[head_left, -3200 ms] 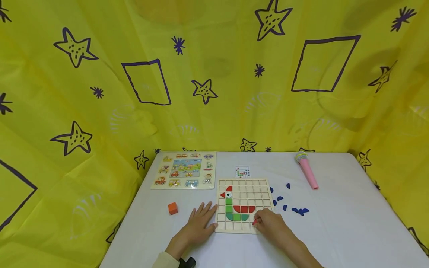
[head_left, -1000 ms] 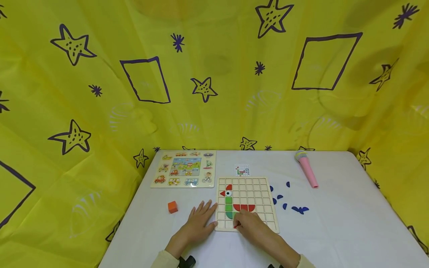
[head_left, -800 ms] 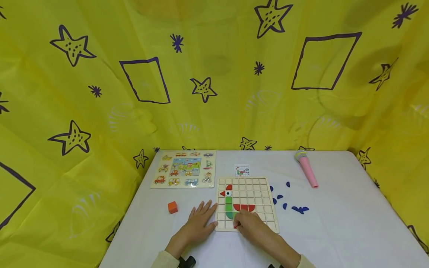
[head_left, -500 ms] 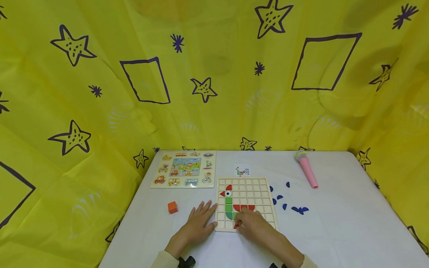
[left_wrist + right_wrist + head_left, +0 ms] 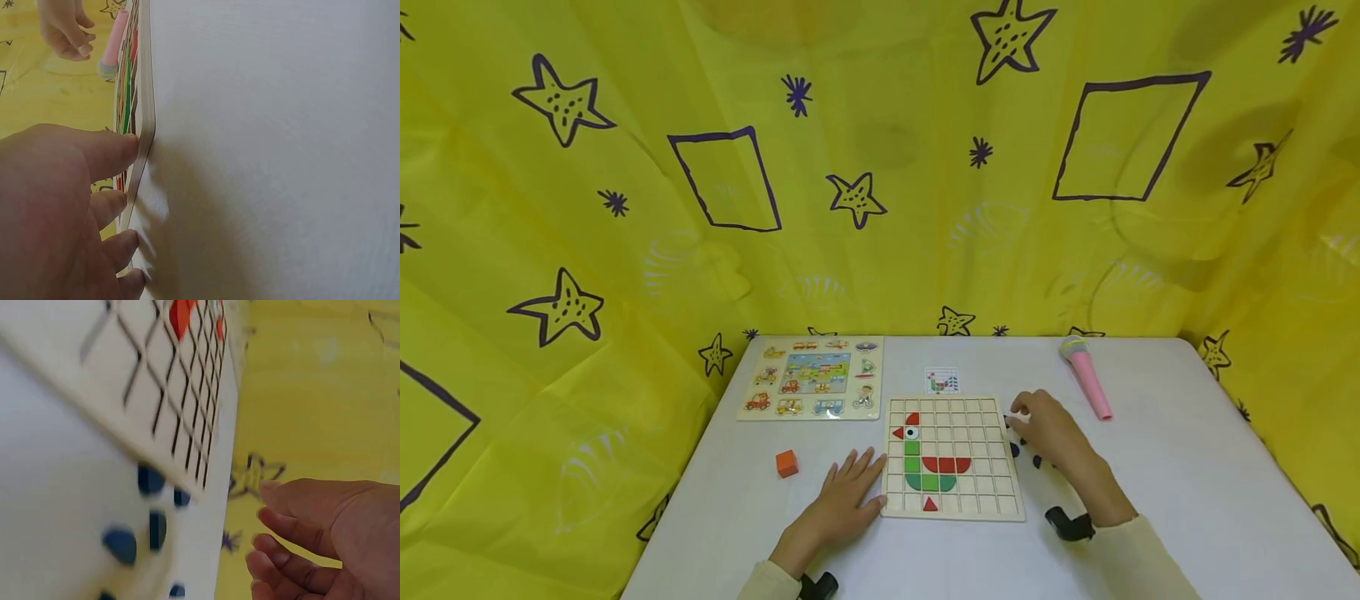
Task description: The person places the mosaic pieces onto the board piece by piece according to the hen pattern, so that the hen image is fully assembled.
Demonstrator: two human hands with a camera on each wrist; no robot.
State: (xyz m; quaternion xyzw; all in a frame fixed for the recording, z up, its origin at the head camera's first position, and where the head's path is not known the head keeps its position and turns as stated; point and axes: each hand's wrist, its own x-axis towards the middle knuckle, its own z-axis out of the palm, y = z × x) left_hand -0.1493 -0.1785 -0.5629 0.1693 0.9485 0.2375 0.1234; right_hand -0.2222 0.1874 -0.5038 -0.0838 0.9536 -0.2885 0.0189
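A wooden grid board [image 5: 985,492] lies at mid-table, bearing a bird made of red and green pieces. A red triangle [image 5: 931,504] sits in its bottom row, below the green pieces [image 5: 930,482]. My left hand [image 5: 842,504] rests flat on the table, its straight fingertips touching the board's left edge. Over the dark blue half-round pieces [image 5: 1015,450] beside the board's upper right corner hovers my right hand [image 5: 1047,425]. In the right wrist view its fingers [image 5: 294,528] are loosely bent and nothing shows between them and the thumb; several blue pieces [image 5: 119,544] lie apart from the hand.
Behind the board lies a small pattern card [image 5: 942,381]. A picture puzzle [image 5: 868,396] is at the back left, with an orange cube [image 5: 786,464] in front of it. To the back right lies a pink toy microphone [image 5: 1088,382]. A yellow curtain [image 5: 880,275] closes off the back.
My right hand brought a red piece to the bottom row, let go of it there as a triangle, and moved right and away to the blue pieces. The left hand has stayed put.
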